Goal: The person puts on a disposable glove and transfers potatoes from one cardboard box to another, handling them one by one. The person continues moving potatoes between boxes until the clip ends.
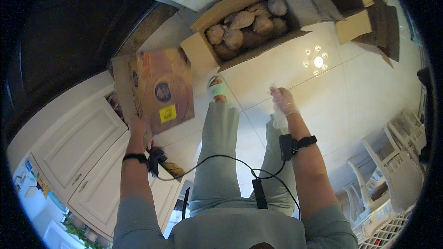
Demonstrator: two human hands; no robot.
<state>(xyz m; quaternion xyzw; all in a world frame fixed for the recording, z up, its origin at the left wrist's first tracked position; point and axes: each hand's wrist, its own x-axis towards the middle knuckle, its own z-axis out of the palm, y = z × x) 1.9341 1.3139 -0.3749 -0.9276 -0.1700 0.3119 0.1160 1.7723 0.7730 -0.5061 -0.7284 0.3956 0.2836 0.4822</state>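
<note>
My left hand grips the near left edge of a cardboard box that bears a printed round mark and a yellow label. The box is tilted, beside a white cabinet. My right hand is held over the tiled floor, apart from any box, with a clear plastic glove over it. Its fingers are curled in and I see nothing between them. Ahead lies a long open cardboard carton holding several large brown tubers, its flaps spread outward.
White cabinet doors stand at the left, below a dark doorway. More cardboard lies at the upper right, with white chairs at the lower right. A cable links the devices on my wrists.
</note>
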